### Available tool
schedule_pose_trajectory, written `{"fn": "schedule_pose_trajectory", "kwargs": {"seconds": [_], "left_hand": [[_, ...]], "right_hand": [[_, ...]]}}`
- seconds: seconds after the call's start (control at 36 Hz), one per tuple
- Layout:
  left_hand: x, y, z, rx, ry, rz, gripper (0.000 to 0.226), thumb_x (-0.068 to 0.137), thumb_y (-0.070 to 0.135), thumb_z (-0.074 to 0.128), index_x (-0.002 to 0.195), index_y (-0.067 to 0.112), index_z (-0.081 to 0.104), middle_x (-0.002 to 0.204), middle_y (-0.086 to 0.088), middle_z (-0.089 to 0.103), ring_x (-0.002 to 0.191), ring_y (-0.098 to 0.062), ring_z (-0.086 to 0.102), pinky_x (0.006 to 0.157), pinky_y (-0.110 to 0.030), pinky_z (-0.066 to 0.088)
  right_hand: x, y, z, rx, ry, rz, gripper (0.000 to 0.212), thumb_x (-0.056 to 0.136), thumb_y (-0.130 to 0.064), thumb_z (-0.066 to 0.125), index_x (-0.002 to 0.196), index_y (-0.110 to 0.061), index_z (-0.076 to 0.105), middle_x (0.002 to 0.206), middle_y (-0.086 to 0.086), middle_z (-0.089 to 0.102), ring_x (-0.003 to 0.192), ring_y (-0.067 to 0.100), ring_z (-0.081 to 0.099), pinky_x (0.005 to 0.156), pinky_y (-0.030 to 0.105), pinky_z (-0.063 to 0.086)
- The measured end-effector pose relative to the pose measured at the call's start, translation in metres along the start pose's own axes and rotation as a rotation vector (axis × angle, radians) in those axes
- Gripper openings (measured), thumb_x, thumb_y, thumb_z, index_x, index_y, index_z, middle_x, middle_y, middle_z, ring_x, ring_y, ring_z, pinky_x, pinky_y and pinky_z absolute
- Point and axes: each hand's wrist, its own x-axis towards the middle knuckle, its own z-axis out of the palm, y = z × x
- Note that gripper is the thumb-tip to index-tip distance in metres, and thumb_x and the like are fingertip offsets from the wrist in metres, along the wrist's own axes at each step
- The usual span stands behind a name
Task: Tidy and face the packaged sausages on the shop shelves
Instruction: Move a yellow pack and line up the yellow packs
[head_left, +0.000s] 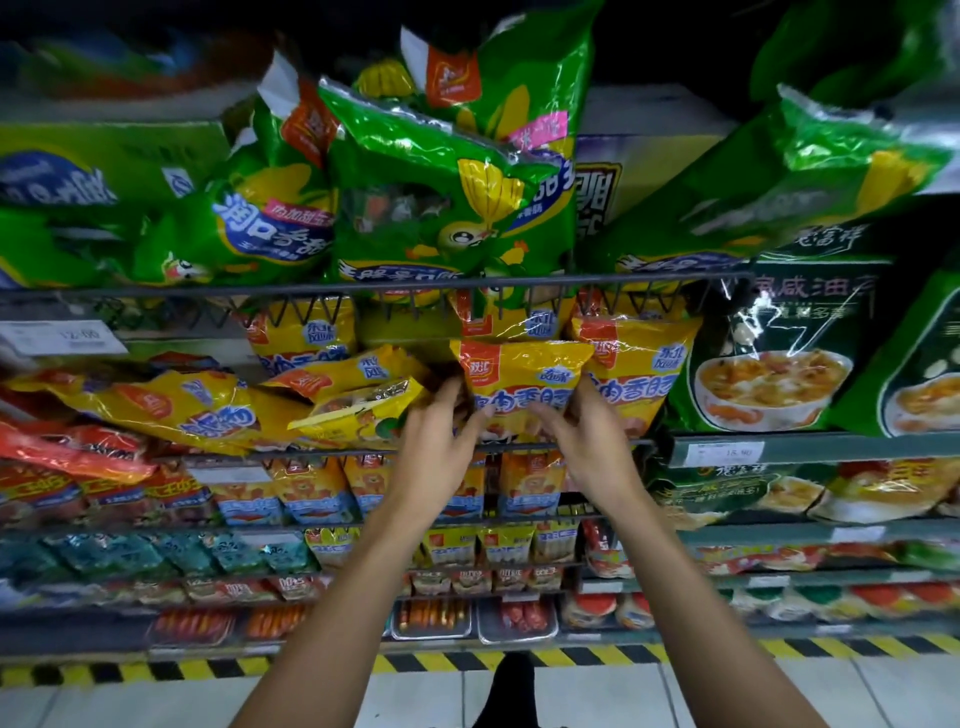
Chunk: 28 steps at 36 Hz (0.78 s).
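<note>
An upright yellow sausage pack (522, 376) stands at the front of the middle wire shelf (519, 446). My left hand (439, 447) grips its lower left edge and my right hand (584, 444) grips its lower right edge. More yellow packs (636, 358) stand behind and beside it. To the left, several yellow packs (171, 405) lie tilted and flat in a loose heap. Green sausage bags (447, 197) crowd the shelf above, leaning over its wire rail.
Dark green soup packs (774, 353) fill the shelf to the right, above a price tag (724, 453). Lower shelves hold small yellow packs (530, 488), red packs (67, 457) and teal packs (104, 553). A yellow-black hazard strip (208, 667) runs along the floor edge.
</note>
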Motion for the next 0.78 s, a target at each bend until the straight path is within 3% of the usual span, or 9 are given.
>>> {"fn": "schedule_pose_trajectory", "kwargs": {"seconds": [0.08,0.17,0.25,0.33,0.42,0.47,0.61,0.69,0.78], "left_hand": [[-0.002,0.004,0.003,-0.054,0.052,0.016,0.046,0.099,0.038,0.064,0.141,0.018,0.059,0.125,0.009,0.071,0.109,-0.007,0.067,0.090,-0.017,0.048],[-0.003,0.005,0.008,-0.051,0.091,0.002,0.049,0.100,0.041,0.062,0.143,0.018,0.058,0.122,0.008,0.072,0.103,-0.006,0.068,0.087,-0.022,0.054],[-0.007,0.001,0.012,-0.055,0.097,-0.021,0.050,0.101,0.044,0.058,0.144,0.019,0.056,0.122,0.006,0.073,0.102,-0.007,0.070,0.085,-0.027,0.058],[-0.009,-0.001,0.013,-0.085,0.086,-0.011,0.053,0.101,0.043,0.054,0.147,0.018,0.052,0.126,0.007,0.071,0.104,-0.003,0.068,0.089,-0.031,0.058],[-0.017,-0.005,0.015,-0.073,0.070,0.025,0.055,0.105,0.038,0.052,0.156,0.020,0.041,0.145,0.006,0.059,0.124,-0.008,0.062,0.101,-0.034,0.053],[-0.029,-0.007,0.018,-0.070,0.074,0.068,0.060,0.107,0.037,0.051,0.161,0.025,0.028,0.163,0.009,0.036,0.146,-0.012,0.042,0.116,-0.039,0.042],[-0.055,-0.007,0.021,-0.051,0.104,0.230,0.065,0.105,0.011,0.054,0.162,0.021,0.024,0.171,0.010,0.014,0.157,-0.010,0.016,0.122,-0.015,0.017],[-0.054,-0.009,0.027,-0.001,-0.006,0.306,0.072,0.105,0.011,0.055,0.164,0.024,0.016,0.173,0.010,0.002,0.157,-0.006,0.012,0.107,-0.012,0.042],[-0.044,-0.004,0.031,0.056,-0.052,0.281,0.077,0.105,0.017,0.055,0.165,0.029,0.009,0.172,0.012,-0.010,0.155,0.002,0.008,0.079,-0.029,0.062]], "right_hand": [[-0.004,0.002,0.006,0.052,0.131,0.032,0.044,0.097,-0.038,0.067,0.119,-0.004,0.050,0.067,0.005,0.059,0.058,0.016,0.061,0.053,0.034,0.047],[-0.009,0.004,0.013,0.091,0.209,0.033,0.036,0.097,-0.041,0.066,0.104,-0.008,0.053,0.066,0.006,0.052,0.056,0.016,0.051,0.054,0.036,0.042],[-0.013,0.005,0.019,0.102,0.258,0.029,0.033,0.097,-0.043,0.065,0.092,-0.012,0.056,0.062,-0.006,0.045,0.056,0.010,0.046,0.051,0.022,0.032],[-0.016,0.003,0.024,0.107,0.295,0.086,0.045,0.097,-0.043,0.065,0.103,0.001,0.063,0.065,-0.015,0.045,0.060,-0.001,0.051,0.056,0.013,0.035],[-0.033,0.001,0.028,0.211,0.413,0.095,0.040,0.098,-0.030,0.068,0.130,-0.006,0.065,0.105,-0.013,0.070,0.096,-0.007,0.064,0.083,0.017,0.050],[-0.052,-0.001,0.029,0.269,0.491,0.016,0.047,0.099,-0.012,0.066,0.145,-0.013,0.055,0.138,-0.007,0.063,0.126,0.005,0.060,0.102,0.023,0.049],[-0.072,0.017,0.030,0.114,0.341,-0.211,0.060,0.098,-0.003,0.064,0.154,-0.009,0.041,0.161,0.001,0.041,0.149,0.023,0.040,0.117,0.049,0.041],[-0.063,0.022,0.029,0.004,0.168,-0.245,0.064,0.102,-0.008,0.060,0.159,-0.012,0.031,0.169,-0.001,0.022,0.157,0.019,0.020,0.122,0.052,0.032],[-0.053,0.023,0.029,-0.048,0.096,-0.249,0.067,0.105,-0.017,0.059,0.162,-0.015,0.024,0.172,-0.002,0.007,0.159,0.019,0.010,0.114,0.053,0.043]]}}
